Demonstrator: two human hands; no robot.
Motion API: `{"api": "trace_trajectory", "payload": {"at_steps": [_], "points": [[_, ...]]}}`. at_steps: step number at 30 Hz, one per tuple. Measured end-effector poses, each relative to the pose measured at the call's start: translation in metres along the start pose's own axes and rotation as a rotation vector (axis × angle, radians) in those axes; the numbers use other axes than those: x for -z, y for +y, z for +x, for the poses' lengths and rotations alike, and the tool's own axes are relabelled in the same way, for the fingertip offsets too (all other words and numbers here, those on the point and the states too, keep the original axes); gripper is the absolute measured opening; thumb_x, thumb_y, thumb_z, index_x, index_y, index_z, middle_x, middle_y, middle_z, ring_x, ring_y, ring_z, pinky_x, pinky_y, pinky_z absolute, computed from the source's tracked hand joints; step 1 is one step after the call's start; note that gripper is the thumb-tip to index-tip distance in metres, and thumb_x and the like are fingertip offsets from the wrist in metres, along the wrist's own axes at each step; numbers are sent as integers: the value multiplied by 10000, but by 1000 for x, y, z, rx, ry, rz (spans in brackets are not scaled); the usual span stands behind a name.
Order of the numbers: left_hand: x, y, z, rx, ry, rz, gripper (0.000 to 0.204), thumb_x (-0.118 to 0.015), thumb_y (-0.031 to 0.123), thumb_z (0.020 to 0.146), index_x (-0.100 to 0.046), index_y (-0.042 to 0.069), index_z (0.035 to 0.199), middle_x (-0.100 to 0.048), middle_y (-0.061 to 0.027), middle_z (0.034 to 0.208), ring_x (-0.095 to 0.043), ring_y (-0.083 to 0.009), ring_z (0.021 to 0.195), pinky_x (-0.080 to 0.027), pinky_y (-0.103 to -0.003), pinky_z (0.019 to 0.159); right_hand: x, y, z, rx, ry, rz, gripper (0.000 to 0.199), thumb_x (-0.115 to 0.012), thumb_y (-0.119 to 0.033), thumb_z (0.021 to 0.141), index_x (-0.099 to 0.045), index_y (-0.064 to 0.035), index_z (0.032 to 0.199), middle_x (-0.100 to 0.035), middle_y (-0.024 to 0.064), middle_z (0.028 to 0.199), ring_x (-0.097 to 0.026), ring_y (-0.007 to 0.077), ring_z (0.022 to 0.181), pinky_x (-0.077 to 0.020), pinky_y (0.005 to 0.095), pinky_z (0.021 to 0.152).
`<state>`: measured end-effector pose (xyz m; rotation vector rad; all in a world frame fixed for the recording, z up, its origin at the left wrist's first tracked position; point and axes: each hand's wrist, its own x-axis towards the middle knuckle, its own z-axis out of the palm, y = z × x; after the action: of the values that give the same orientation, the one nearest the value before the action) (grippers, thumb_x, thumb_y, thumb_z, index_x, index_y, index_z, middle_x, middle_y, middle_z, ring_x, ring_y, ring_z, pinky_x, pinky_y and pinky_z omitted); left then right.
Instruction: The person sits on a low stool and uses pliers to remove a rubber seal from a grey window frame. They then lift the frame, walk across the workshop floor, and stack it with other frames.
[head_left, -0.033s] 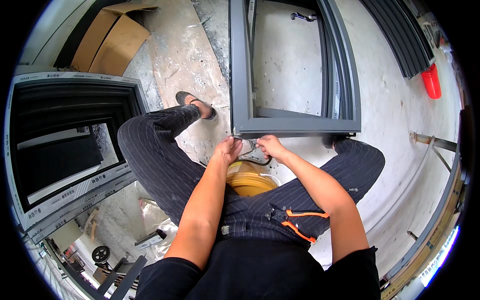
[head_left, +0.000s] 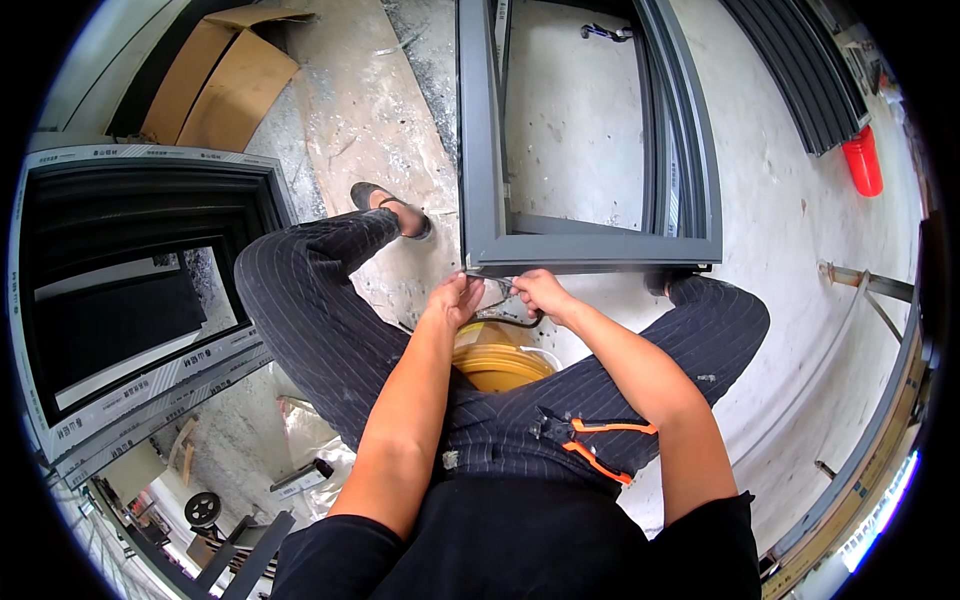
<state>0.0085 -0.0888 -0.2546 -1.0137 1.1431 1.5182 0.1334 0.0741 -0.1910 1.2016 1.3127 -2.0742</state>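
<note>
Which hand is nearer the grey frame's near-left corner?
Left. The left hand is at that corner of the grey frame; the right hand is farther right, along the same edge.

Pale, scuffed floor [head_left: 780, 200], dusty brown sheeting [head_left: 345, 110] over its far left, a cardboard box [head_left: 240, 90] beside it, dark ribbed lengths [head_left: 800, 75] at far right, a red container [head_left: 863, 168] beside them, crumpled shiny plastic [head_left: 308, 435] near left, white-blue glare [head_left: 885, 512] at the near right edge.

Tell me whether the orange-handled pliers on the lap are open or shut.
Open: the pliers lie with handles spread apart on the striped trousers; their dark jaws are indistinct.
</note>
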Motion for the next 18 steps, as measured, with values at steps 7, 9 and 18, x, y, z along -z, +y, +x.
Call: {"api": "trace_trajectory", "payload": {"at_steps": [7,9,18], "points": [[-1,-2,4,-37,-21,35,168,-552,46,938,-517,39,1102,-624,-115,993,-639,-279,924,-578,-386,819,5,-1,13,-76,16,103,272,-523,-236,949,-578,13,853,-426,-3,582,-389,118,420,-413,302,419],[0,-3,10,-46,30,41,183,-567,35,926,-516,40,1102,-622,-109,990,-648,-276,894,-584,-376,795,4,-1,15,-72,-6,114,275,-526,-235,945,-577,19,853,-437,5,587,-408,129,416,-412,307,413],[-17,-4,2,-101,141,158,128,-550,49,937,-508,31,1056,-615,-98,947,-656,-261,861,-590,-366,762,6,5,22,-118,45,122,263,-533,-234,940,-572,17,874,-449,19,605,-437,145,414,-415,307,413]]}}
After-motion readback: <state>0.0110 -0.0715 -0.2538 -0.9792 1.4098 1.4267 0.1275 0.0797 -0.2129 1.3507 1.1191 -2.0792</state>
